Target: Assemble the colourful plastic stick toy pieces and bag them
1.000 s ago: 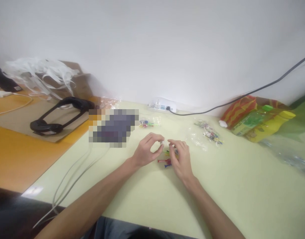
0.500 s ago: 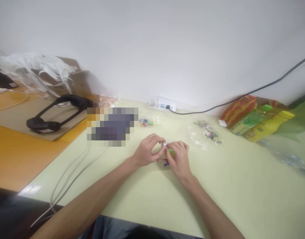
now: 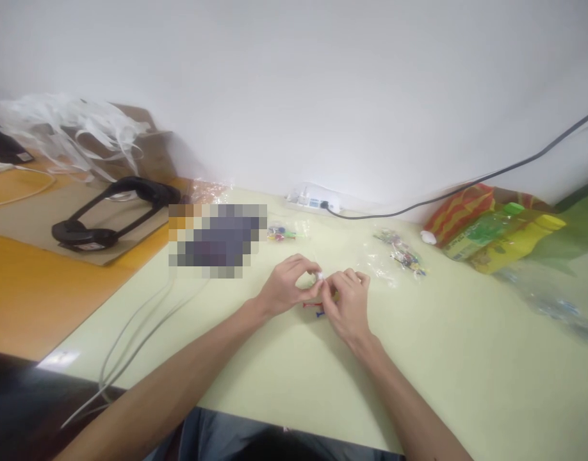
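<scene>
At the far left, white straps [image 3: 89,121] are heaped against a cardboard box [image 3: 152,157]. In front of them, a black frame [image 3: 85,237] is laid on a cardboard sheet [image 3: 25,221], by which part of an orange table [image 3: 15,301] is covered. Next, on a pale green table [image 3: 284,365], a dark thing [image 3: 217,240] is hidden by blurring. Just to its right, a small cluster of coloured pieces [image 3: 282,233] is placed. Nearer the front, a small white piece [image 3: 319,276] is pinched between the thumb and forefinger of the left hand [image 3: 289,288], which are curved into a ring. The white piece is held above the table, between the two hands. A red piece [image 3: 312,305] and a blue piece [image 3: 319,314] are seen below, partly covered by the right hand [image 3: 346,301]. The right fingers are bent and bunched beside the white piece; whether it is gripped by them cannot be told. Farther right, a clear bag of coloured bits [image 3: 407,259] is seen, then a green-capped bottle [image 3: 486,230] and a yellow packet [image 3: 515,243].
</scene>
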`<state>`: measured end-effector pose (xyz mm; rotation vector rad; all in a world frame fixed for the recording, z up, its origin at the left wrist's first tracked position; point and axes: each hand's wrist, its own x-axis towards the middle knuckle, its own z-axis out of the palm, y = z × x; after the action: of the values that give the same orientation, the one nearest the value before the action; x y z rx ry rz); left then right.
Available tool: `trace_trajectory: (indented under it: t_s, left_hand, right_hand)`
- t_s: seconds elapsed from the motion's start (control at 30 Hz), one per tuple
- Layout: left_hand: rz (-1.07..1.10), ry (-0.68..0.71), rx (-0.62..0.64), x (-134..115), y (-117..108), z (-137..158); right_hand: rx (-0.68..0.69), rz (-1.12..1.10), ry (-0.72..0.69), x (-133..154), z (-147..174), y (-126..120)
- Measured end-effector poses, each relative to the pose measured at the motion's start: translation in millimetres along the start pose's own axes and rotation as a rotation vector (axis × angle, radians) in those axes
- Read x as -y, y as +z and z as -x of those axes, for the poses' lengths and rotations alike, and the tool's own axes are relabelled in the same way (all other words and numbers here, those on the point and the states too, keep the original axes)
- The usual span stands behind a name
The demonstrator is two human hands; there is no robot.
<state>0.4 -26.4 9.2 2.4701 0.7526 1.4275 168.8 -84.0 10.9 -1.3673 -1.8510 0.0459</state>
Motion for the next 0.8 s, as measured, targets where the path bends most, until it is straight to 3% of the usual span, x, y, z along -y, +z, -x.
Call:
trace_trajectory:
  t_s: [0.5, 0.8]
  left_hand:
    - [-0.026, 0.064, 0.001, 3, -3, 2]
    - [-0.092, 0.080, -0.064, -7, -12, -5]
  right_hand:
    - [0.041, -0.064, 0.020, 12, 3, -1]
    - [0.005, -0.031, 0.051, -4, 3, 0]
